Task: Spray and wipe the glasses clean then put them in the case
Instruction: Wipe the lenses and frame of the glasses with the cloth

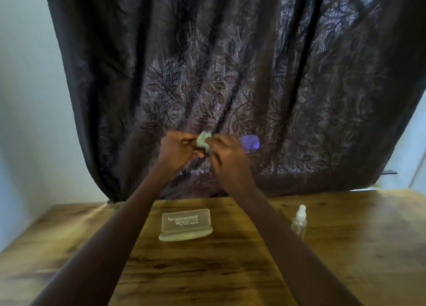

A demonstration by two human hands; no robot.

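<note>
Both arms reach forward and up, well above the bench. The left hand (176, 150) is curled closed around one end of the thin dark-framed glasses (250, 143), though that end is hidden inside the grip. The right hand (227, 152) pinches a crumpled pale green cleaning cloth (204, 140) against the glasses between the two hands. One lens, with a bluish sheen, sticks out past the right hand, so the frame's long axis runs roughly left to right, held in the air before a dark leaf-patterned curtain (230, 75).

Below the hands the brown wood-grain bench (207, 271) lies open, with free room on the near side and toward both side edges; its far edge meets the curtain. A frosted translucent plastic glasses case (185, 225) stands open near the middle, lid raised and facing me; I cannot tell what lies in its shallow base. To its right, well apart, a small clear plastic spray bottle (299, 221) stands upright, partly behind the right forearm.
</note>
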